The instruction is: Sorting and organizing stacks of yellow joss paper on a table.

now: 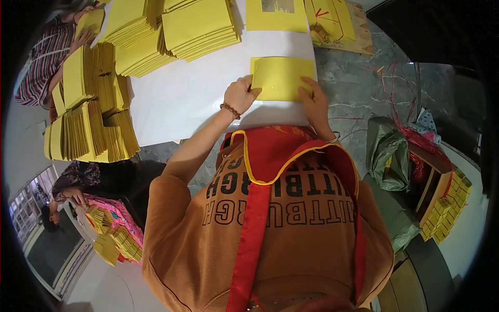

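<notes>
A yellow folded paper (283, 78) lies near the right front of the white table, with another yellow layer showing past its upper left edge. At its left edge is my left hand (241, 97), fingers curled in and thumb against the lower corner; a bead bracelet circles that wrist. My right hand (316, 104) holds the opposite edge between thumb and fingers, the thumb resting on top. The undersides of both grips are hidden.
Thick stacks of folded yellow paper (200, 31) fill the table's far left, and more stacks (78, 78) line its left side. Beyond the paper lies a yellow sheet with a grey patch (275, 15). Other people sit at the left. A dark green bag (387, 153) stands at right.
</notes>
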`<state>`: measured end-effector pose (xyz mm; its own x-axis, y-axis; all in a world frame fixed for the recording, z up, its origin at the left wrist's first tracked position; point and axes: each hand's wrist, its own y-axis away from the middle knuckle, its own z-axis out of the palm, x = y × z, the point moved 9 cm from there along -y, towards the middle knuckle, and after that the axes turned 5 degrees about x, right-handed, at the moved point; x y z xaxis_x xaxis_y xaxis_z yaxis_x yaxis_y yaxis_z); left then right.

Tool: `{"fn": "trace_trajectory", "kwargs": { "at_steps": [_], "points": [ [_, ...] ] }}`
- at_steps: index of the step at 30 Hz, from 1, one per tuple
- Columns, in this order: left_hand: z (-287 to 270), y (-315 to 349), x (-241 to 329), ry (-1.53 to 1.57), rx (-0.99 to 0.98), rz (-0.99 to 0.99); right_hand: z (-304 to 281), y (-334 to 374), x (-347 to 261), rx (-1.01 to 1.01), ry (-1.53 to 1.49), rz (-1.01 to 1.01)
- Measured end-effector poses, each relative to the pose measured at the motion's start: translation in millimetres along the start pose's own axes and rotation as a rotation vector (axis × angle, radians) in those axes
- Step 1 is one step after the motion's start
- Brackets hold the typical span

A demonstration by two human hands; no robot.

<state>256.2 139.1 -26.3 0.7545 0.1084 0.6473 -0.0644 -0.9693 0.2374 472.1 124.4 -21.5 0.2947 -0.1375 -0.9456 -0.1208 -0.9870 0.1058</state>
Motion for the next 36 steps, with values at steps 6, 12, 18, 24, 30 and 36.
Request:
{"fn": "trace_trajectory", "kwargs": {
  "at_steps": [6, 12, 18, 24, 30, 36],
  "points": [
    [0, -1, 2, 0.056, -0.011, -0.028, 1, 1, 10, -0.038, 0.06, 0.099],
    [-3, -5, -7, 0.01, 0.047, -0.137, 1, 2, 13, -0.016, 0.061, 0.047],
    [-2, -9, -5, -0.118, 0.029, -0.103, 2, 4, 9, -0.004, 0.04, -0.018],
    [-4, -12, 0, -0.247, 0.043, -0.031, 4, 6, 0, 0.039, 0.168, -0.115],
    [-25, -2, 5, -0.051, 0.161, -0.067, 3, 3, -4, 0.055, 0.221, -0.078],
    [2, 37, 91, -0.301, 0.298, 0.854, 5, 1, -1, 0.069, 0.272, -0.088]
  ]
}}
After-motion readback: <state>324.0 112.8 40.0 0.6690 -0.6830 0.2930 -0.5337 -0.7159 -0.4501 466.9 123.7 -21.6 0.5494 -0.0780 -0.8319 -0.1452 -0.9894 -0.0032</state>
